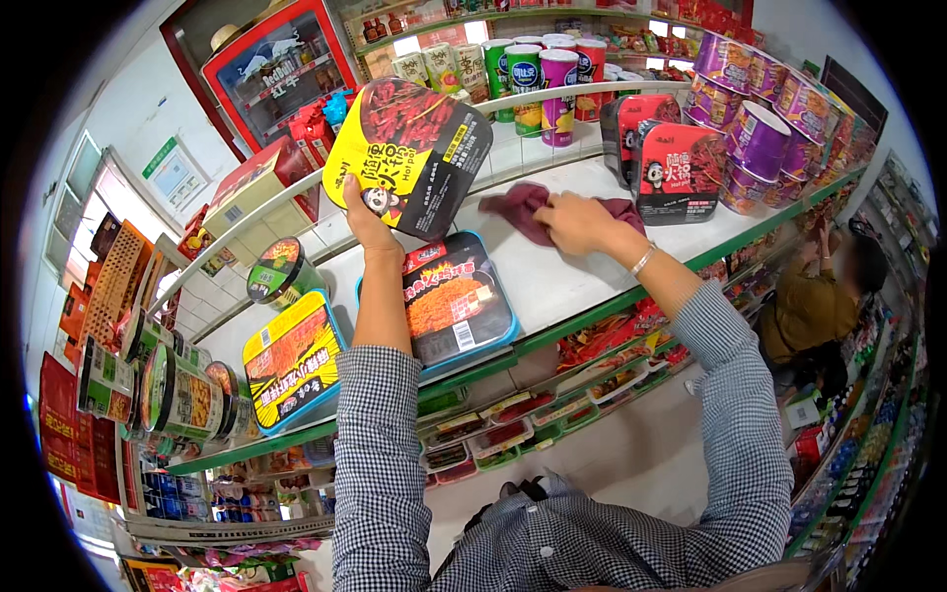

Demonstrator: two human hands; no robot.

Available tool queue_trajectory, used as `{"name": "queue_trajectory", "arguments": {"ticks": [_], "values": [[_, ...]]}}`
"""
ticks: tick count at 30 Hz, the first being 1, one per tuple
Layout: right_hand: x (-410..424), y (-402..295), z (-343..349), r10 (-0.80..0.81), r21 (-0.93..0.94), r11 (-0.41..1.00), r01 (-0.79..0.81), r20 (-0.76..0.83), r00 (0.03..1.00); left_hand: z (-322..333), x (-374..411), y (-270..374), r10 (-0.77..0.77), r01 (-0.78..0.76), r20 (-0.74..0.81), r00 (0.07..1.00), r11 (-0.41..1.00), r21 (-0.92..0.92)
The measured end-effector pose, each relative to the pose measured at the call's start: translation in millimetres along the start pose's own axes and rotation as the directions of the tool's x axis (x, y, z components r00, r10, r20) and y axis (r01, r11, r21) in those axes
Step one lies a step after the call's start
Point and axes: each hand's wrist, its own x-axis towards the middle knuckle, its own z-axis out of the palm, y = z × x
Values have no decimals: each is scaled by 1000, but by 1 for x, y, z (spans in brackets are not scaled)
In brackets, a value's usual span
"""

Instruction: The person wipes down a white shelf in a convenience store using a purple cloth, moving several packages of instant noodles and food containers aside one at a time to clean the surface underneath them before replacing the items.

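Note:
My left hand (368, 216) grips the edge of a black and yellow instant hot pot box (414, 159), raised above the white shelf top (540, 285). Bunched under my right hand (575, 224) is a dark red cloth (527, 213), pressed against that surface. Just right of the cloth stand red and black hot pot boxes (679, 176), one behind another. Below my left wrist lies a black noodle box (460, 300) with a blue rim, partly covered by my forearm. A yellow noodle box (294, 361) leans farther left, near a green noodle cup (277, 272).
Purple noodle cups (756, 140) are stacked at the right end, and green-labelled cups (181, 388) at the left. A white wire rail (244, 240) runs behind the shelf top, with chip canisters (558, 96) beyond. Another person (810, 311) is low by the right-hand shelves.

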Motion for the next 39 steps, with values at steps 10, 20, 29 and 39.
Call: {"name": "queue_trajectory", "arguments": {"ticks": [10, 20, 29, 39], "values": [[-193, -31, -64, 376, 816, 555, 162, -420, 826, 26, -1, -5, -43, 16, 153, 987, 984, 175], [-349, -76, 78, 894, 983, -14, 181, -69, 443, 89, -68, 10, -508, 250, 423, 751, 811, 529], [-388, -144, 132, 945, 973, -176, 151, 123, 304, 85, -107, -27, -675, 254, 367, 639, 637, 728], [-395, -148, 142, 937, 938, -256, 233, 181, 298, 83, -99, -16, -450, 87, 433, 781, 765, 638]]}}
